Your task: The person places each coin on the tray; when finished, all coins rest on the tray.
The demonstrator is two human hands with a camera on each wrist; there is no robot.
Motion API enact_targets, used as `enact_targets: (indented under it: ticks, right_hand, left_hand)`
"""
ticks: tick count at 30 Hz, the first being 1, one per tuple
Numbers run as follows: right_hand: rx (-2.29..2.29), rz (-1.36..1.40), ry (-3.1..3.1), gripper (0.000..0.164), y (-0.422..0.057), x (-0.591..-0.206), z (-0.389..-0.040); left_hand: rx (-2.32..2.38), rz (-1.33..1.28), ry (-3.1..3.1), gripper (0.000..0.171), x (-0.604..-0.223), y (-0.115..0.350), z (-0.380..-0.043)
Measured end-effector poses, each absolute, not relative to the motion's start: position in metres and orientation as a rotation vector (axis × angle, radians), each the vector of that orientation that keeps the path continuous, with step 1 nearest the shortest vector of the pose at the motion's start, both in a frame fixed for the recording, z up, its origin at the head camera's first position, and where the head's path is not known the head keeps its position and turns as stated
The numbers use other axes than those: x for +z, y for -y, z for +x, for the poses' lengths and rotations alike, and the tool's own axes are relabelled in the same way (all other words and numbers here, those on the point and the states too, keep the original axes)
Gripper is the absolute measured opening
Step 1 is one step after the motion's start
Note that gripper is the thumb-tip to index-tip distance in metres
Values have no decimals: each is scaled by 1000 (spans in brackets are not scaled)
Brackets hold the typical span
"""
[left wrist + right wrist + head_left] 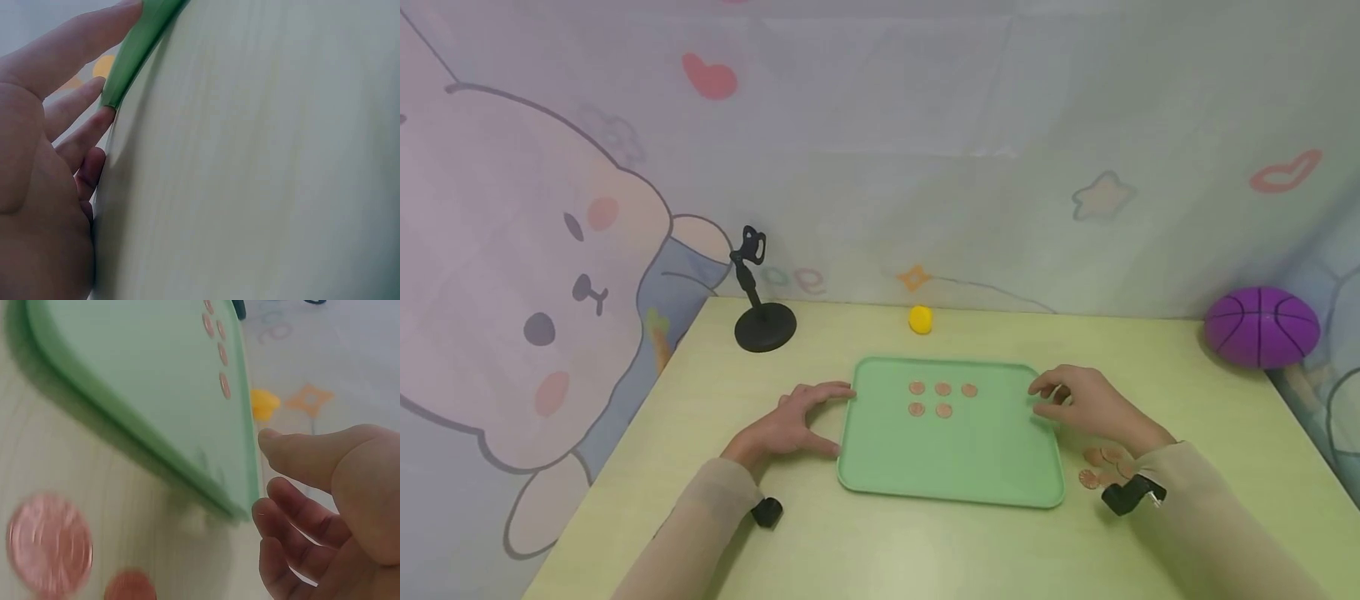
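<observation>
A light green tray (955, 458) lies on the table, with several copper-coloured coins (943, 388) on it in two rows, three behind and two in front. My left hand (786, 427) rests at the tray's left rim, thumb and fingers spread and touching the edge. Over the tray's right rim hovers my right hand (1078, 404), its fingers loosely bent and nothing visible between them. More copper coins (1088, 479) lie on the table right of the tray, partly hidden by the right wrist. In the right wrist view a loose coin (50, 544) shows large and blurred.
Behind the tray sits a small yellow object (921, 320). A black stand (765, 327) with a clip top is at the back left. A purple ball (1262, 327) with black lines stands at the back right corner. A printed cloth (880, 167) hangs behind the table.
</observation>
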State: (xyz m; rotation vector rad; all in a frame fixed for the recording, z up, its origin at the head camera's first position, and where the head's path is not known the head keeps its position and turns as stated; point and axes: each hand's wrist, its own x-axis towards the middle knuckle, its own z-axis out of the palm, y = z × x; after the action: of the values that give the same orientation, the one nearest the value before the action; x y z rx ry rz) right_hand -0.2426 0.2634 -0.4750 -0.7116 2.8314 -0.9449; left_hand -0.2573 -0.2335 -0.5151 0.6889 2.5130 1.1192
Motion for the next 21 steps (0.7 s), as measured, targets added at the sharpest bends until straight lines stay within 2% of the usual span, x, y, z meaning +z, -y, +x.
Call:
enact_targets:
  ticks: [11,21]
  right_hand:
    - [-876,-590,-2736,20,-310,-481,-228]
    - [-853,-604,-2626,29,-326,-482,-220]
  left_hand:
    - [1112,716,-2505,85,-514,234,-255]
    - [1103,737,-2511,84,-513,234,-256]
